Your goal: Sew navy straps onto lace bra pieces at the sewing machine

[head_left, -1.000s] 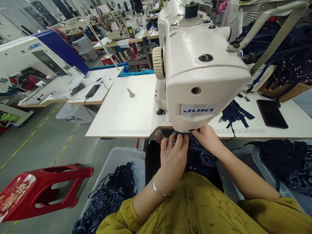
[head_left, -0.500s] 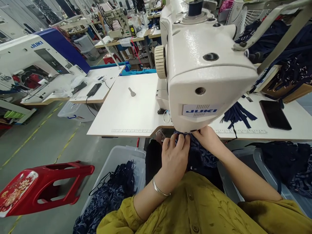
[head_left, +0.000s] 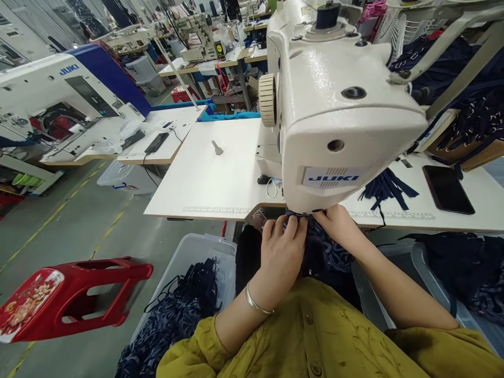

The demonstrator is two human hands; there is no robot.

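A white sewing machine (head_left: 350, 131) stands in front of me, its head hiding the needle. Dark navy patterned fabric (head_left: 328, 247) hangs from under the head down to my lap. My left hand (head_left: 282, 249), with a silver bangle at the wrist, has its fingers bent over the fabric left of the head. On the other side, my right hand (head_left: 339, 226) grips the fabric close beneath the head, its fingertips partly hidden by the machine. A navy thread spool (head_left: 327, 16) sits on top of the machine.
On the white table (head_left: 212, 178) lie a bundle of navy strips (head_left: 388, 189) and a black phone (head_left: 448, 189). A clear bin (head_left: 208, 242) of navy garments stands left of my knees, a grey bin (head_left: 429, 273) right. A red stool (head_left: 90, 294) is on the floor.
The view has shifted slightly, so the machine and table appear a little further right. Both hands keep nearly the same place on the fabric.
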